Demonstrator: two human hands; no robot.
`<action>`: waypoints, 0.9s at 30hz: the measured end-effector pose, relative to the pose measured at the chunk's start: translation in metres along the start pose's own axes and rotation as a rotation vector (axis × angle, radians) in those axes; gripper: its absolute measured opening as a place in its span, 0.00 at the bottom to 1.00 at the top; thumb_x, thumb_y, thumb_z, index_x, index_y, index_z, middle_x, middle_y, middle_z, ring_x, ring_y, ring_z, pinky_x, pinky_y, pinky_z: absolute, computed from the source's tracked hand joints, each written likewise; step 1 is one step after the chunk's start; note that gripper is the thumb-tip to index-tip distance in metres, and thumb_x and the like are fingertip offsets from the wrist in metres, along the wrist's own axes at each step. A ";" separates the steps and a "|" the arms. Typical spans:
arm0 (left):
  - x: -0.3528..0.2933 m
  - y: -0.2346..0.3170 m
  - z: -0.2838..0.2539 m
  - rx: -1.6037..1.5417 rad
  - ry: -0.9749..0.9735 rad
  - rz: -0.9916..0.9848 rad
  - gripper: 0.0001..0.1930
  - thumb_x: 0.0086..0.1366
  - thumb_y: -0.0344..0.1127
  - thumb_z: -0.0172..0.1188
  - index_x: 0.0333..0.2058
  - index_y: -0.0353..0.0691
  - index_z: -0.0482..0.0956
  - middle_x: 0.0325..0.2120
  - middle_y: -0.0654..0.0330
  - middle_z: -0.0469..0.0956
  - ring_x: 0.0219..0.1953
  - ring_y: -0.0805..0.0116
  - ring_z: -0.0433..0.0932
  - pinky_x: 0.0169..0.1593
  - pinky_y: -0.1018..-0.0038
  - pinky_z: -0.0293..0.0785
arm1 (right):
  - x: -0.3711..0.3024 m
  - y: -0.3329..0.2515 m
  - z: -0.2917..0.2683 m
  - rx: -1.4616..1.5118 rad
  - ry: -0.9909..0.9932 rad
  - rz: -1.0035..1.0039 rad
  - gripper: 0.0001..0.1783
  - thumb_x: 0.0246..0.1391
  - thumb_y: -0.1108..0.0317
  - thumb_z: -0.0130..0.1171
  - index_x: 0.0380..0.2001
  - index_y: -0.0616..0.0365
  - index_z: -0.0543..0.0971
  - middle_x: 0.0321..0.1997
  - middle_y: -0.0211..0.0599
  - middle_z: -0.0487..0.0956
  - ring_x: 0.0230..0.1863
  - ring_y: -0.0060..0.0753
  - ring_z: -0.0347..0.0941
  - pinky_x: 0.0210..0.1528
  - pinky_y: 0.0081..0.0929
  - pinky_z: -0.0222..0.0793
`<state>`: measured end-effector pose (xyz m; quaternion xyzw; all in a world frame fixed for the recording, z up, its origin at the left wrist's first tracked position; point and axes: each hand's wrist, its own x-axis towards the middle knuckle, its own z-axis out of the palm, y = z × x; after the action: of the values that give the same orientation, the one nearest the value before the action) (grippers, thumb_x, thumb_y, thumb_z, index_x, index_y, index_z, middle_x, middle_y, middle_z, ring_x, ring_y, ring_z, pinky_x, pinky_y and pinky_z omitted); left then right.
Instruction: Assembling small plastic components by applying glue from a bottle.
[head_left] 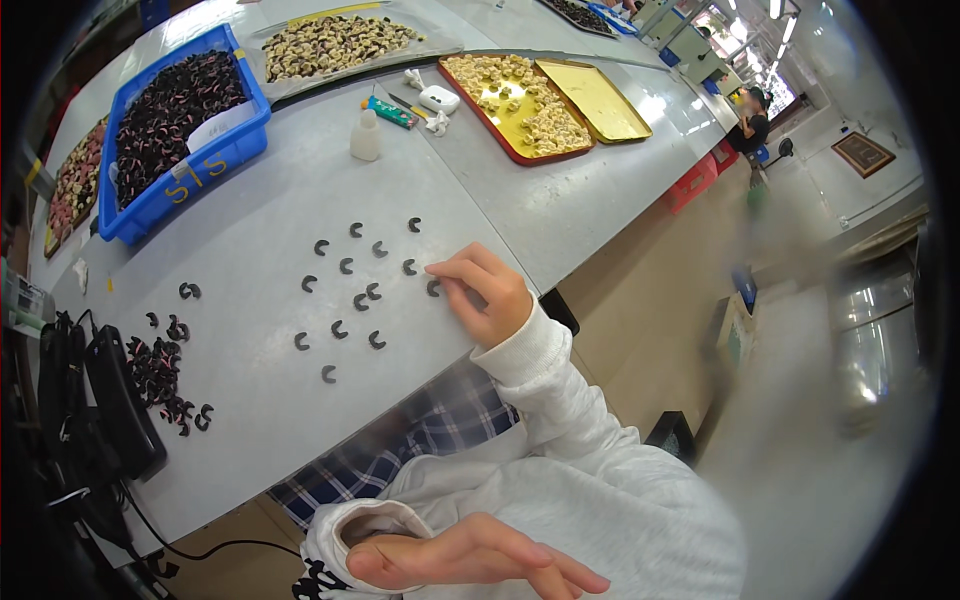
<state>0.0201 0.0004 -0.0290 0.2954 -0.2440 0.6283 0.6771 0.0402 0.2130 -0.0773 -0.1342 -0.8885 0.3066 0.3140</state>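
Note:
My right hand [487, 295] reaches over the grey table, its thumb and index finger bent close together. Beside the index fingertip lies a small black C-shaped piece [409, 267], and another C-shaped piece [433, 288] is next to the thumb. Whether anything is pinched between the fingertips cannot be made out. Several more such pieces are spread singly to the left, among them one dark C-shaped piece [339, 329]. Low in front of my body, my left hand [465, 555] is held off the table with fingers stretched out and nothing in it.
A pile of black-and-pink pieces [153, 370] lies at left beside a black device [122, 400] with cables. Farther off stand a blue bin [262, 118] of dark pieces, a white bottle [366, 137], a green-and-orange cutter [390, 112] and yellow trays [605, 105]. A person sits far right.

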 end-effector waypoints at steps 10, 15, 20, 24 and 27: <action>0.018 0.006 -0.006 0.118 -0.048 0.025 0.50 0.57 0.77 0.38 0.62 0.38 0.51 0.47 0.33 0.71 0.57 0.42 0.68 0.62 0.39 0.48 | 0.002 -0.003 -0.003 0.013 -0.005 0.017 0.13 0.48 0.85 0.54 0.37 0.61 0.80 0.30 0.37 0.75 0.28 0.30 0.74 0.31 0.20 0.70; 0.007 0.005 -0.004 0.098 -0.042 0.036 0.50 0.57 0.78 0.37 0.62 0.37 0.52 0.45 0.35 0.72 0.57 0.42 0.67 0.62 0.41 0.50 | 0.003 -0.004 -0.001 0.022 -0.001 0.020 0.14 0.47 0.85 0.54 0.37 0.61 0.80 0.30 0.38 0.75 0.28 0.30 0.74 0.31 0.20 0.70; -0.001 0.008 -0.003 0.078 -0.012 -0.006 0.50 0.57 0.78 0.37 0.62 0.37 0.52 0.43 0.37 0.73 0.56 0.43 0.68 0.62 0.44 0.52 | 0.003 -0.004 0.000 0.021 -0.005 0.012 0.14 0.47 0.85 0.54 0.37 0.61 0.80 0.30 0.38 0.75 0.29 0.31 0.74 0.31 0.20 0.70; 0.005 0.005 -0.004 0.105 -0.024 0.040 0.50 0.56 0.78 0.37 0.62 0.37 0.52 0.43 0.37 0.73 0.57 0.42 0.66 0.62 0.43 0.52 | 0.002 -0.004 0.000 0.017 -0.003 0.017 0.14 0.47 0.85 0.54 0.37 0.62 0.80 0.30 0.38 0.75 0.29 0.31 0.74 0.31 0.20 0.70; 0.011 0.004 -0.007 0.132 -0.054 0.063 0.51 0.56 0.78 0.37 0.62 0.38 0.52 0.44 0.37 0.72 0.58 0.43 0.65 0.61 0.42 0.52 | 0.002 -0.004 -0.001 0.016 0.002 0.011 0.14 0.47 0.86 0.54 0.37 0.62 0.80 0.30 0.38 0.75 0.28 0.30 0.74 0.31 0.20 0.70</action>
<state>0.0167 0.0131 -0.0260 0.3482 -0.2293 0.6561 0.6290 0.0385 0.2110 -0.0730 -0.1371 -0.8849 0.3152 0.3143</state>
